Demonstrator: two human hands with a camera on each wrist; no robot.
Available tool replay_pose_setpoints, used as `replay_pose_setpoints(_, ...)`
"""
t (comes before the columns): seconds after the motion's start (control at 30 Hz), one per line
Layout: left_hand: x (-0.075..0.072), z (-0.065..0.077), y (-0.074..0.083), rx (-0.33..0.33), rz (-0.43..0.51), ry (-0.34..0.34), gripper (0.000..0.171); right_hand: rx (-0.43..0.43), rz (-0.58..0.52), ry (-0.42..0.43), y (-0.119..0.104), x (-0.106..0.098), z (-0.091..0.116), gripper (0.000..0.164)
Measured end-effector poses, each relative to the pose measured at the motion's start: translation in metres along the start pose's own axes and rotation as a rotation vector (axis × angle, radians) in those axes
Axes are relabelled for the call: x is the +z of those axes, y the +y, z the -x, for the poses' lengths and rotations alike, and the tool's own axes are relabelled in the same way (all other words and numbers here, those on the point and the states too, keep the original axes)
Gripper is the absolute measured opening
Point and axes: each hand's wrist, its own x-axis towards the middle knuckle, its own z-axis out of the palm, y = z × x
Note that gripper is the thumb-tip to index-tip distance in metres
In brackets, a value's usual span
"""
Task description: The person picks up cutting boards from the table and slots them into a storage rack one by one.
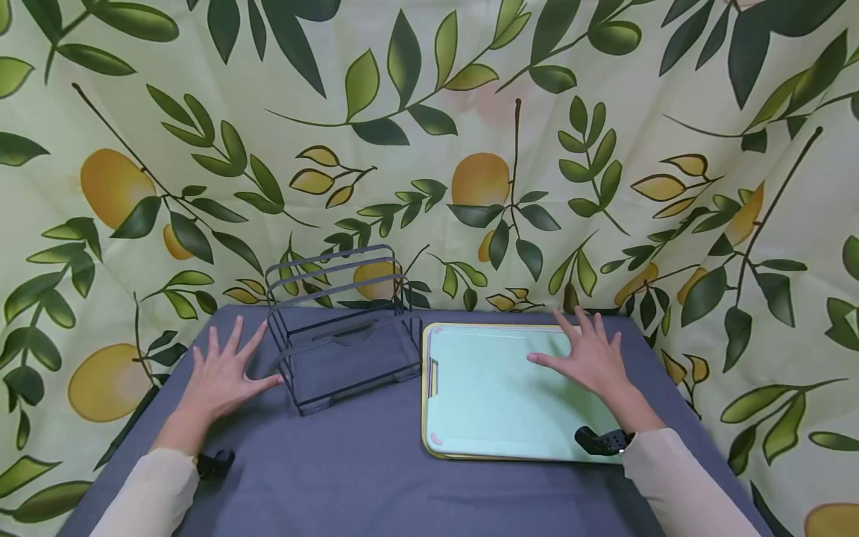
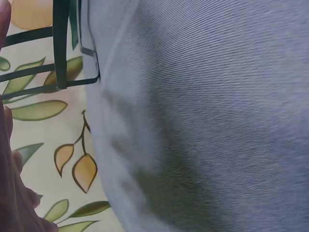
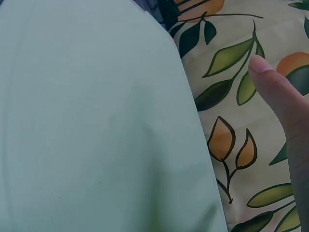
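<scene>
My left hand is spread with straight fingers just left of a dark wire rack, its thumb close to the rack's near left side. Whether the thumb touches the metal I cannot tell. The rack has several upright dividers and stands at the back left of the table. Over the right part of a pale green cutting board hovers my right hand, fingers spread, holding nothing. A yellowish edge shows under the board, so more than one board may be stacked there. In the right wrist view the thumb is extended beside the board.
A blue-grey cloth covers the table. Behind and at both sides hangs a white curtain printed with leaves and orange fruit. The rack's right side stands close to the board's left edge. Each wrist wears a black strap.
</scene>
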Motion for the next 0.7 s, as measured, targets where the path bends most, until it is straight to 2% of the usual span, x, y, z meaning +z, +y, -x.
replay_pose_setpoints(0.43, 0.008, 0.023, 0.002, -0.009, 0.032, 0.002, 0.109, 0.012, 0.017, 0.009, 0.003, 0.008, 0.015, 0.111)
replay_pose_setpoints(0.57, 0.005, 0.033, 0.010, -0.010, 0.077, -0.023, 0.105, 0.001, 0.016, 0.040, 0.005, 0.009, 0.020, 0.109)
replay_pose_setpoints(0.7, 0.006, 0.049, 0.024, -0.036, 0.114, 0.025, 0.096, 0.000, -0.042, 0.067, 0.009, 0.010, 0.027, 0.106)
